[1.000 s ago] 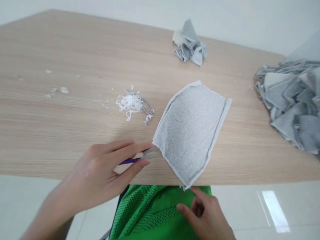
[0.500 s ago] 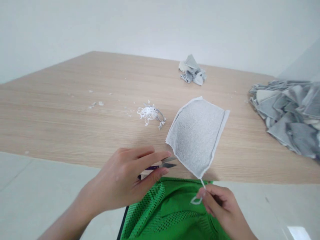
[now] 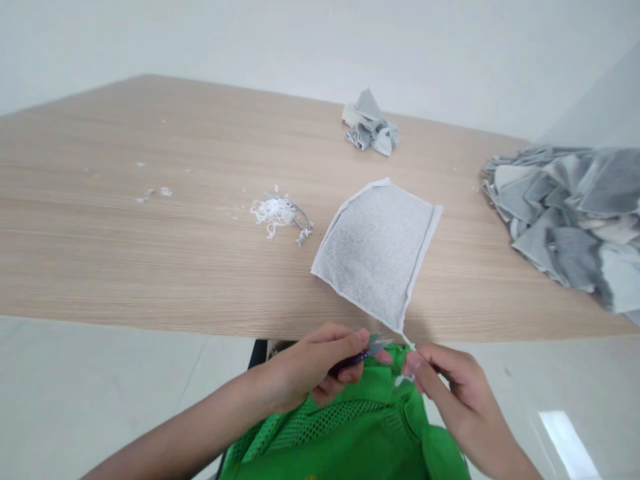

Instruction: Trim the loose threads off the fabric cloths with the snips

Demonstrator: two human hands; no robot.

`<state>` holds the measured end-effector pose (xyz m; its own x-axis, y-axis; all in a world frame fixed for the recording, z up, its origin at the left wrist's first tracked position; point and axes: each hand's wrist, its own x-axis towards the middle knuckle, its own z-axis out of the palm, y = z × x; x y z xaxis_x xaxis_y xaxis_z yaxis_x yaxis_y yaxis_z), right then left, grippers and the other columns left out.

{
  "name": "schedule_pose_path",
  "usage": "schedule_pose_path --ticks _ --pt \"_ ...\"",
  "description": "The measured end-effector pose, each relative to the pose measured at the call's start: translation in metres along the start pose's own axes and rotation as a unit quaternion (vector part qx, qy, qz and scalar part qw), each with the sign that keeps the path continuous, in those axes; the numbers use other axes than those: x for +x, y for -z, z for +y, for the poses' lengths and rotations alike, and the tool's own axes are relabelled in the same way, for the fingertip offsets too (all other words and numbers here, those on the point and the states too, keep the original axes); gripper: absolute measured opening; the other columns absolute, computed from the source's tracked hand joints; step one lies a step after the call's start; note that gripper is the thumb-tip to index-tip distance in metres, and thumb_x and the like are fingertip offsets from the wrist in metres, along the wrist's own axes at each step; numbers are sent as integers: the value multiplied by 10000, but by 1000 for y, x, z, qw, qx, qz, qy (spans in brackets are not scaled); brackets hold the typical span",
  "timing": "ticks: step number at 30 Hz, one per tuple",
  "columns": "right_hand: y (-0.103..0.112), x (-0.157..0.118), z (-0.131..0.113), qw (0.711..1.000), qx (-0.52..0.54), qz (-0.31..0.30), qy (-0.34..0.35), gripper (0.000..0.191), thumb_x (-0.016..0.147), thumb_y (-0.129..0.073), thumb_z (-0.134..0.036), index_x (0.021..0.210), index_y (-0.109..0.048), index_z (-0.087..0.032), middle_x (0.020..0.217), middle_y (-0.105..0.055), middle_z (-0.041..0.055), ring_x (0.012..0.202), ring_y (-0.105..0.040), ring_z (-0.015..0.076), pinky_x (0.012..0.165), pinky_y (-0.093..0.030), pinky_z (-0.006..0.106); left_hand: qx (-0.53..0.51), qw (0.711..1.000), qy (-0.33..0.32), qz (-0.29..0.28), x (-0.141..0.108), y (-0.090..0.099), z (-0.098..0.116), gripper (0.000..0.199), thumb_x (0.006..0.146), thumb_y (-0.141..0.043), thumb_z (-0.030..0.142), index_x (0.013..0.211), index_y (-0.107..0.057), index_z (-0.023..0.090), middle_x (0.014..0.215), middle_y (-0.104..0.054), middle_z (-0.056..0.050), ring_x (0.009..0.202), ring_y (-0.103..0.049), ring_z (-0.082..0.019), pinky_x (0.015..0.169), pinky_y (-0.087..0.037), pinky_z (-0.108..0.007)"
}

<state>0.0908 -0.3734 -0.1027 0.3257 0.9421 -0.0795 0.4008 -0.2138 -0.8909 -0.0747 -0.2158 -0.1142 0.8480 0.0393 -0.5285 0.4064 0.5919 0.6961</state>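
- Grey fabric piece (image 3: 375, 250): lies flat on the bench (image 3: 200, 267), ahead of both hands, its longer way running roughly away from the person; the near corner points down toward the right hand and sits about at the bench's front edge.
- Farther left, a tangle of white thread scraps (image 3: 273, 212) with a grey strand lies on the bench, near the fabric's left side but apart from it.
- Left hand (image 3: 330, 363): closed around a small pair of scissors (image 3: 353, 360) with a dark purple handle, below the fabric's near edge. The blades point right, toward the near corner, and seem slightly parted; blur hides whether they touch anything.
- Thread tail (image 3: 407, 341): runs from the near corner down past the bench edge, just right of the scissor tips.
- Right hand (image 3: 453, 387): thumb and forefinger pinched on the thread tail, a white end showing below the fingertips. This hand is nearer the corner; the left is a little farther off, with its blades filling the gap.
- Far right, a large heap of grey cloth pieces (image 3: 570, 220) lies well apart from both hands.
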Motion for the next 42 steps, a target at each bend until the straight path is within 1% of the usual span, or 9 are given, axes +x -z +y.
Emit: schedule_pose_path --ticks 3,7,9,13,17,24,34,38,42 --pt "0 -1 0 1000 -6 -6 10 363 1005 -489 -344 690 -573 -184 591 -515 -34 551 -484 91 527 -341 210 -43 999 -6 -9 4 -3 -7 512 908 -526 659 1029 -665 180 604 -402 78 406 -169 -43 368 -83 -200" --pt "-4 -1 -2 1000 -5 -23 -1 341 1008 -485 -328 711 -574 -186 600 -499 -36 554 -473 92 527 -338 212 19 999 -19 34 7 -9 -12 572 901 -501 691 677 -560 167 509 -375 69 405 -261 -61 388 -180 -212" --pt "-7 -3 -3 1000 -5 -26 -16 349 1010 -480 -337 707 -561 -185 610 -491 -34 569 -472 94 542 -342 217 42 997 -28 52 9 -12 -15 581 906 -495 686 631 -513 174 482 -353 72 407 -269 -65 399 -190 -217" --pt "-10 -7 -3 999 -7 -43 -24 350 1013 -469 -357 724 -567 -186 629 -499 -26 588 -473 107 551 -345 231 39 996 -40 76 11 -17 -17 555 900 -524 662 632 -495 176 489 -327 83 416 -245 -61 402 -172 -220" --pt "-11 -9 -4 998 -14 -52 -15 355 1016 -464 -352 720 -571 -186 632 -517 -24 587 -473 107 558 -347 234 -13 994 -74 78 13 -22 -19 505 860 -623 612 644 -501 171 522 -358 83 433 -250 -54 394 -170 -210" --pt "-12 -9 -8 998 -23 -53 -13 344 1012 -472 -348 735 -589 -182 644 -534 -20 594 -491 110 561 -357 233 -61 989 -122 56 11 -24 -17 394 864 -663 533 858 -680 140 511 -337 91 433 -217 -55 373 -150 -199" --pt "-12 -9 -11 996 -23 -84 -9 369 1016 -455 -345 699 -557 -183 619 -506 -20 581 -487 107 549 -351 237 -59 988 -128 61 13 -22 -17 373 868 -671 502 896 -717 132 504 -308 95 426 -198 -48 383 -124 -197" --pt "1 -10 -18 998 -50 -34 16 362 996 -497 -338 683 -596 -185 561 -478 -25 515 -466 102 494 -351 228 -23 992 -107 59 11 -16 -17 412 867 -646 532 922 -734 134 551 -364 78 436 -230 -53 384 -149 -198" --pt "23 -12 -30 992 -78 95 34 257 938 -603 -351 738 -685 -213 597 -589 4 504 -497 122 426 -346 241 121 985 -95 75 -11 5 -10 464 901 -585 566 1004 -764 151 578 -412 57 463 -300 -70 416 -198 -208"
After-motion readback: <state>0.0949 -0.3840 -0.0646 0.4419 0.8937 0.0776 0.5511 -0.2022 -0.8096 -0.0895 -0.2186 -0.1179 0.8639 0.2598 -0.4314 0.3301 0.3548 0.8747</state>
